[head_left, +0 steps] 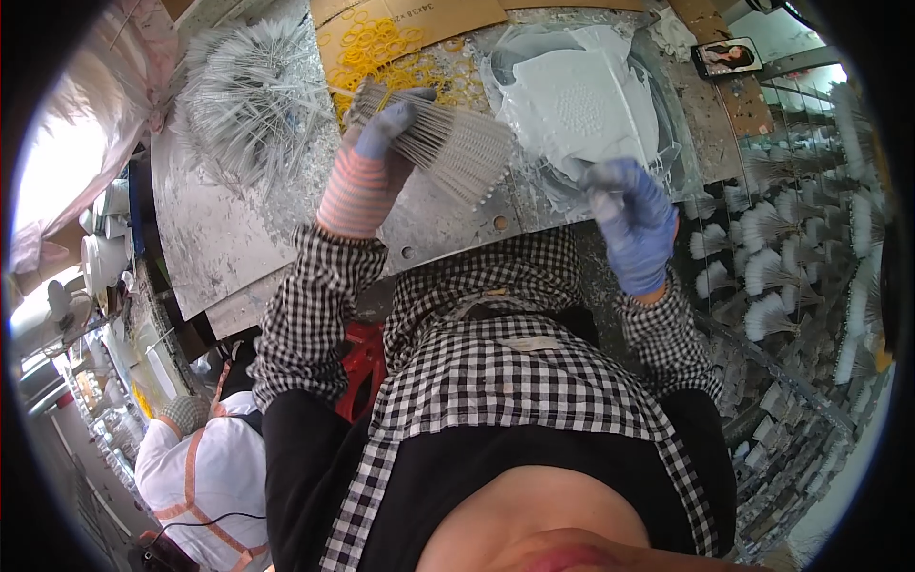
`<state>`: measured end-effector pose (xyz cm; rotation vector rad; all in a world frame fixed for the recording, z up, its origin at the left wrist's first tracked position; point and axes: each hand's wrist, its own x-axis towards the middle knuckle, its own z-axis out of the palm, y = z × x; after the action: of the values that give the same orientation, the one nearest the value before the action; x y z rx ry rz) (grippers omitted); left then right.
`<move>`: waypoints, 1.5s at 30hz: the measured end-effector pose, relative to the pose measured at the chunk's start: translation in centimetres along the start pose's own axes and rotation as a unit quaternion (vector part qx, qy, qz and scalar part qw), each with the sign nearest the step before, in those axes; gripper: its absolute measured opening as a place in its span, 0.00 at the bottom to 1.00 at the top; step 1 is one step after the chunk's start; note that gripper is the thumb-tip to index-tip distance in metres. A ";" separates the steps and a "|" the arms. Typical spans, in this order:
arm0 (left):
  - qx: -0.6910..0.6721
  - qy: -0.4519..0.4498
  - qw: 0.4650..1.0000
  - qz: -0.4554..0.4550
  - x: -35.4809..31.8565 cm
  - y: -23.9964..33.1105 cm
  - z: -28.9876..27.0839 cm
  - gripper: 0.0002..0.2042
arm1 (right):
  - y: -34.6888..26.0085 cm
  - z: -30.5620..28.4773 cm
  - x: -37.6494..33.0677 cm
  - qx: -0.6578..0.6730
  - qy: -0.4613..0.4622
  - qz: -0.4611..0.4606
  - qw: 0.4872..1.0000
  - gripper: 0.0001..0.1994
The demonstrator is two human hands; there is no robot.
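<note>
My left hand (372, 172), in a pink-striped glove with blue-grey fingers, is closed around the narrow end of a bundle of thin grey stems (457, 153). The bundle fans out to the right, its wide end studded with small bead-like tips, over the metal work table (438, 214). My right hand (634, 229), in a blue glove with grey-stained fingertips, hovers at the table's front edge with its fingers curled together; whatever is between them is hidden. Just beyond it lies a thick white paste slab (581, 95) on clear plastic, with a dotted patch pressed into its middle.
Loose thin clear stems (248, 105) are heaped at the far left, beside yellow rubber bands (381, 48) on cardboard. A phone (727, 57) lies far right. Racks of white fan-shaped bundles (767, 257) fill the right side. Another person (205, 472) works at lower left, near a red stool (364, 367).
</note>
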<state>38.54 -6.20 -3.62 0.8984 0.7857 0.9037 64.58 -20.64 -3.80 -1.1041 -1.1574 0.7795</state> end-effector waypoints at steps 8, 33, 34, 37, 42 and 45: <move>-0.172 0.059 0.966 -0.185 0.9 -3.6 1.4 0.32 | -0.5 0.9 6.9 -0.028 -0.096 0.083 0.992 0.12; -0.167 -0.014 0.967 -0.193 0.0 -5.2 1.3 0.30 | 4.8 3.2 10.3 -0.098 -0.373 0.185 0.904 0.20; -0.171 -0.013 0.969 -0.175 0.0 -5.1 1.5 0.32 | 4.8 3.2 10.1 -0.089 -0.368 0.185 0.907 0.21; -0.118 -0.032 0.983 -0.137 0.5 -5.0 1.2 0.36 | 4.5 3.2 9.7 -0.090 -0.360 0.165 0.914 0.21; -0.026 -0.040 0.996 -0.075 1.4 -4.0 1.3 0.37 | 2.0 3.2 8.7 -0.168 -0.332 0.122 0.920 0.18; -0.016 -0.028 0.998 -0.059 2.3 -3.5 2.4 0.35 | 1.5 2.7 8.4 -0.203 -0.325 0.066 0.921 0.16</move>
<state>42.58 -5.99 -6.17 0.8362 0.7661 0.7835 64.25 -11.83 -2.59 -1.3168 -1.8818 1.0880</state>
